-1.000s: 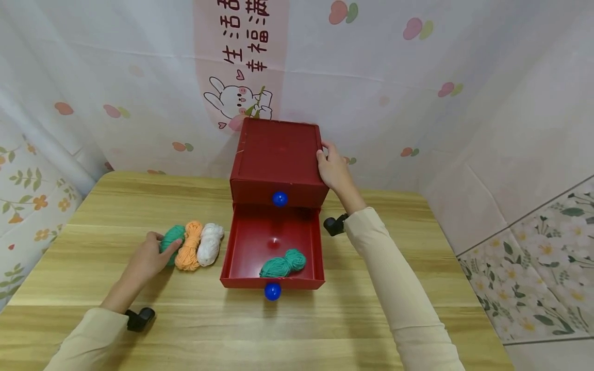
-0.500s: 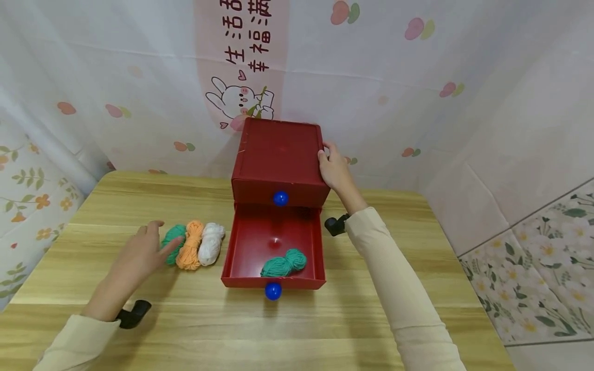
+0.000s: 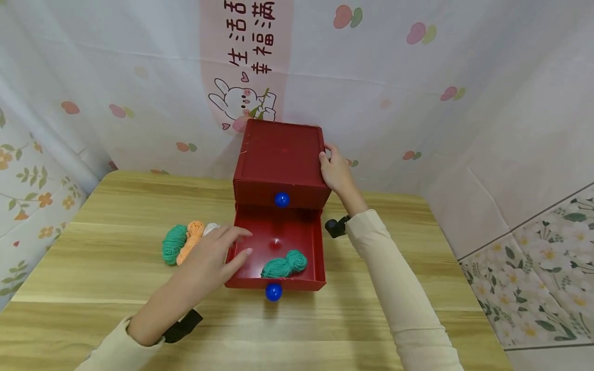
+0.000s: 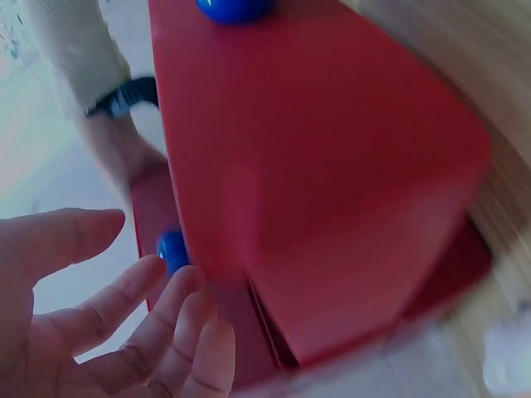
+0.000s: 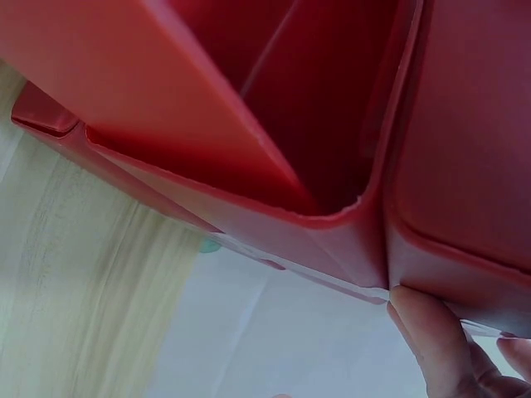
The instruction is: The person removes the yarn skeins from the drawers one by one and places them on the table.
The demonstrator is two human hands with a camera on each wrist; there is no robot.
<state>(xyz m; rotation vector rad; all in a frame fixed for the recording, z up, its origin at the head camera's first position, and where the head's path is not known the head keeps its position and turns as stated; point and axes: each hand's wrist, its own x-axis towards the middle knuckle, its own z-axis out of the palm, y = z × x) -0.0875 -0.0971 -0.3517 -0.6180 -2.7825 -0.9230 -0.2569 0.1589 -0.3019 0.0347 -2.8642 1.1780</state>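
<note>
A red two-tier drawer box [image 3: 283,152] stands at the back of the table, its lower drawer [image 3: 246,250] pulled out. Inside that drawer, a green yarn skein [image 3: 284,265] lies near the front wall. My left hand [image 3: 211,260] hovers with loosely spread fingers at the drawer's left edge, holding nothing. Behind it on the table are another green skein [image 3: 174,244] and an orange skein [image 3: 191,239], with a white skein [image 3: 211,227] mostly hidden by the hand. My right hand [image 3: 337,172] holds the upper box's right side, thumb on its top edge; its other fingertips are partly hidden.
Each drawer front has a blue round knob, one on the upper drawer [image 3: 282,200] and one on the lower [image 3: 274,292]. The wooden table [image 3: 371,319] extends around the box. A printed white curtain [image 3: 371,93] hangs right behind it.
My left hand has let go of the green skein on the table and moved right, up to the open drawer. My right hand keeps its place on the box.
</note>
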